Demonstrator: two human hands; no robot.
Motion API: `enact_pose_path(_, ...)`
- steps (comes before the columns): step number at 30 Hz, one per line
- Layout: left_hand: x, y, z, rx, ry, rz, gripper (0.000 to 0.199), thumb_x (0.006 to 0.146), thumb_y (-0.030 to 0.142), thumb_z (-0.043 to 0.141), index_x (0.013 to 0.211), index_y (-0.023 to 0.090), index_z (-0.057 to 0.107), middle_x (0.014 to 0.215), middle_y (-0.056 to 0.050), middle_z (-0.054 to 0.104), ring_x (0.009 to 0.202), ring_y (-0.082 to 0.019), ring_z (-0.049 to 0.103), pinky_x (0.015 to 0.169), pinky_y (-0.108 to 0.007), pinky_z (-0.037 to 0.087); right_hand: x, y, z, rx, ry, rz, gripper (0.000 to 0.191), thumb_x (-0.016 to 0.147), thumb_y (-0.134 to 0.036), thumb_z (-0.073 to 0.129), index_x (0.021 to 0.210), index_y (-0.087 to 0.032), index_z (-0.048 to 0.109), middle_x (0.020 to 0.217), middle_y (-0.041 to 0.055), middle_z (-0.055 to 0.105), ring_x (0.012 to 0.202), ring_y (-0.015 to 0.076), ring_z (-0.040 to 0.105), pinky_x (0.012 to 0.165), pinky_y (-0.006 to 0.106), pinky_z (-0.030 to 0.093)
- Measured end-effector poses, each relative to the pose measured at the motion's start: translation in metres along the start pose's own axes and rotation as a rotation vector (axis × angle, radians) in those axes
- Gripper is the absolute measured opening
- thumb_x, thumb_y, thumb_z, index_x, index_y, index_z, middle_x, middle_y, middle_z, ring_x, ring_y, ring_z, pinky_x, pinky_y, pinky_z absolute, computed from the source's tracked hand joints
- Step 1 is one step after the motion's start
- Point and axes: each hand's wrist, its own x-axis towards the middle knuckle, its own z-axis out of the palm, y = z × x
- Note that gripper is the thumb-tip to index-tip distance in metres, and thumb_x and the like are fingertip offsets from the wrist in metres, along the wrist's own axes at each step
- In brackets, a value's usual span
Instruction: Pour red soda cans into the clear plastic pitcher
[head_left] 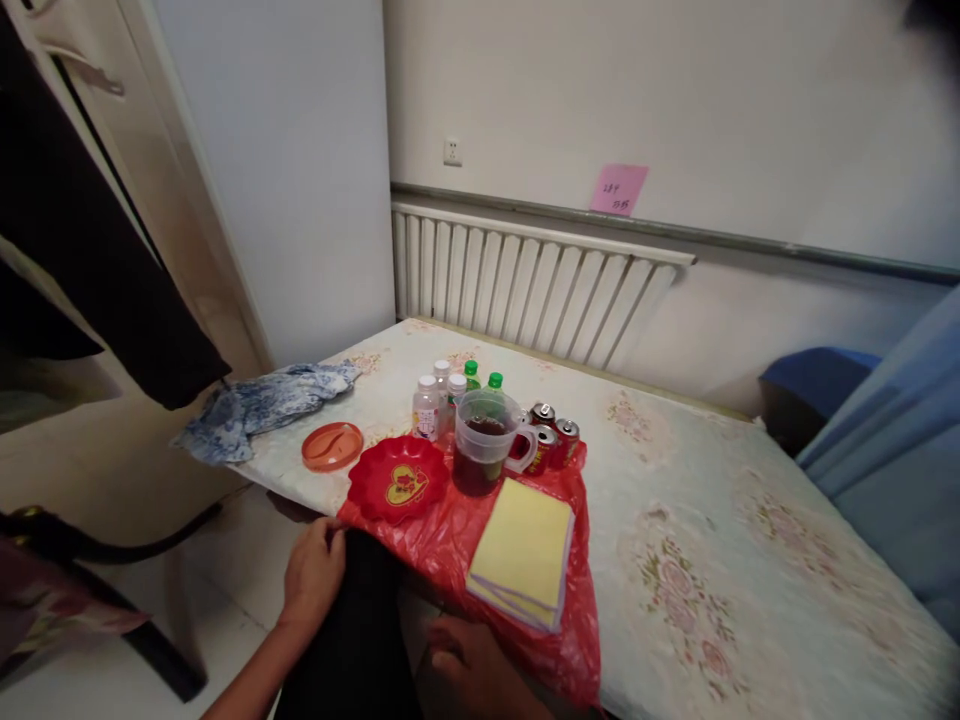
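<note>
My left hand (313,572) rests on the black-clad leg in loosely curled fingers, and no object shows in it. Low in the view, my right hand (474,662) hangs dim beside the table edge, fingers bent inward, with nothing visible in them. Nearest to the left hand is a red scalloped plate (397,480) with a gold heart print. Above the right hand lies a folded yellow cloth (525,550) on a red plastic sheet (442,545). Behind the cloth stands a clear handled jug (480,455), partly filled with dark liquid. Neither hand touches these things.
Small bottles with white caps (425,410) and green-capped bottles (494,385) stand behind the jug, beside several drink cans (564,443). An orange round dish (332,446) and a blue patterned cloth (262,405) lie left on the floral tablecloth (675,520).
</note>
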Motion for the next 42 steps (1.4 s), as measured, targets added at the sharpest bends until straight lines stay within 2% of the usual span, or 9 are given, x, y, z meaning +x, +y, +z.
enact_pose_path(5, -0.066, 0.046, 0.031, -0.105, -0.158, 0.33, 0.02, 0.091, 0.032, 0.043, 0.094, 0.026, 0.061, 0.103, -0.006, 0.067, 0.104, -0.023, 0.061, 0.095, -0.031, 0.047, -0.02, -0.006, -0.019, -0.027, 0.064, -0.073, 0.032, 0.086, -0.023, 0.052, 0.113, -0.024, 0.07, 0.109, 0.0084, 0.074, 0.102, 0.0273, 0.068, 0.092, 0.04, 0.053)
enact_pose_path(9, -0.093, 0.072, 0.061, -0.14, -0.52, 0.543, 0.019, 0.091, 0.021, 0.042, 0.09, 0.024, 0.06, 0.097, -0.006, 0.066, 0.097, -0.021, 0.06, 0.089, -0.031, 0.047, -0.036, 0.013, -0.033, -0.051, 0.133, -0.053, 0.033, 0.088, -0.028, 0.053, 0.116, -0.029, 0.069, 0.116, 0.0073, 0.072, 0.109, 0.028, 0.066, 0.098, 0.042, 0.051)
enact_pose_path(13, -0.094, 0.076, 0.084, -0.081, -0.636, 0.547, 0.014, 0.079, 0.011, 0.05, 0.082, 0.022, 0.059, 0.092, -0.004, 0.066, 0.094, -0.02, 0.06, 0.087, -0.03, 0.046, -0.052, 0.047, -0.052, -0.054, 0.254, 0.033, 0.036, 0.09, -0.035, 0.049, 0.119, -0.024, 0.069, 0.12, 0.0107, 0.071, 0.113, 0.0289, 0.065, 0.101, 0.047, 0.048)
enact_pose_path(17, -0.094, 0.072, 0.093, 0.004, -0.676, 0.505, 0.014, 0.08, 0.011, 0.048, 0.083, 0.02, 0.058, 0.097, -0.007, 0.066, 0.098, -0.022, 0.059, 0.087, -0.031, 0.043, -0.072, 0.075, -0.063, -0.076, 0.232, 0.136, 0.037, 0.082, -0.032, 0.058, 0.115, -0.024, 0.072, 0.12, 0.0131, 0.071, 0.114, 0.0326, 0.064, 0.101, 0.048, 0.048)
enact_pose_path(23, -0.103, 0.082, 0.086, 0.064, -0.787, 0.515, 0.008, 0.075, 0.013, 0.056, 0.076, 0.021, 0.057, 0.086, -0.003, 0.067, 0.083, -0.021, 0.062, 0.074, -0.027, 0.042, -0.092, 0.045, -0.071, 0.022, 0.126, 0.174, 0.032, 0.075, -0.024, 0.058, 0.102, -0.025, 0.075, 0.101, 0.0084, 0.076, 0.097, 0.0301, 0.069, 0.09, 0.042, 0.052)
enact_pose_path(29, -0.1, 0.097, 0.093, 0.011, -0.761, 0.587, 0.014, 0.077, 0.01, 0.051, 0.082, 0.022, 0.056, 0.091, -0.002, 0.067, 0.09, -0.019, 0.061, 0.081, -0.026, 0.042, -0.085, 0.042, -0.092, 0.227, 0.247, 0.179, 0.038, 0.074, -0.025, 0.055, 0.109, -0.023, 0.071, 0.102, 0.0076, 0.075, 0.097, 0.0283, 0.07, 0.088, 0.04, 0.052)
enact_pose_path(35, -0.109, 0.102, 0.09, 0.008, -0.703, 0.591, 0.013, 0.083, 0.01, 0.05, 0.081, 0.021, 0.055, 0.091, -0.004, 0.067, 0.087, -0.019, 0.062, 0.079, -0.028, 0.045, -0.101, 0.059, -0.098, 0.145, 0.24, 0.271, 0.021, 0.068, -0.024, 0.055, 0.083, -0.022, 0.069, 0.079, 0.0045, 0.073, 0.077, 0.0252, 0.07, 0.069, 0.034, 0.052)
enact_pose_path(38, -0.114, 0.112, 0.086, -0.09, -0.518, 0.712, 0.019, 0.096, 0.018, 0.04, 0.092, 0.022, 0.058, 0.094, -0.005, 0.067, 0.09, -0.02, 0.062, 0.084, -0.033, 0.048, -0.094, 0.054, -0.111, 0.203, 0.33, 0.339, 0.016, 0.076, -0.034, 0.049, 0.074, -0.022, 0.061, 0.062, 0.0008, 0.067, 0.054, 0.0199, 0.064, 0.052, 0.029, 0.045)
enact_pose_path(42, -0.107, 0.125, 0.103, -0.141, -0.193, 0.891, 0.024, 0.097, 0.024, 0.042, 0.113, 0.019, 0.059, 0.108, -0.011, 0.066, 0.103, -0.025, 0.06, 0.093, -0.043, 0.05, -0.059, 0.054, -0.148, -0.115, 0.66, 0.339, 0.025, 0.082, -0.039, 0.045, 0.066, -0.023, 0.056, 0.061, 0.0008, 0.064, 0.061, 0.0191, 0.062, 0.062, 0.028, 0.047)
